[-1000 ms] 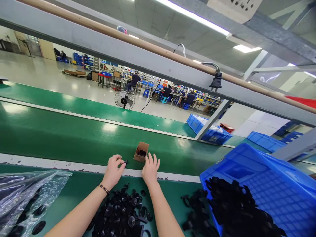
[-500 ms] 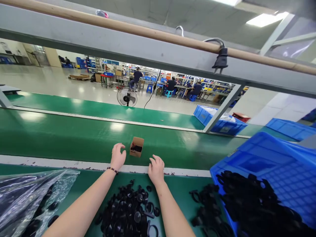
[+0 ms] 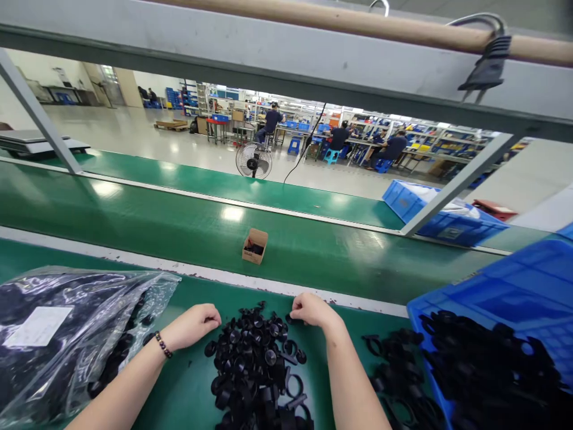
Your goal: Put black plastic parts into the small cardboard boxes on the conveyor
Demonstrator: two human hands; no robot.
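Note:
A heap of small black round caps and rings lies on the green work surface between my arms. My left hand, with a beaded bracelet at the wrist, hovers left of the heap's upper part; its fingers are curled closed and no part shows in them. At the heap's upper right edge my right hand has its fingertips pinched at a single black cap. Beyond the hands, a small open cardboard box with black parts inside stands upright on the green belt.
A clear plastic bag of black parts lies at left. More black ring-shaped parts sit right of my right arm, beside a tilted blue crate holding black parts. A metal frame crosses above; a fan and seated people are beyond.
Both hands have drawn back from beside the cardboard box to the heap and closed their fingers. The right fingertips have come to a cap. The camera view has shifted.

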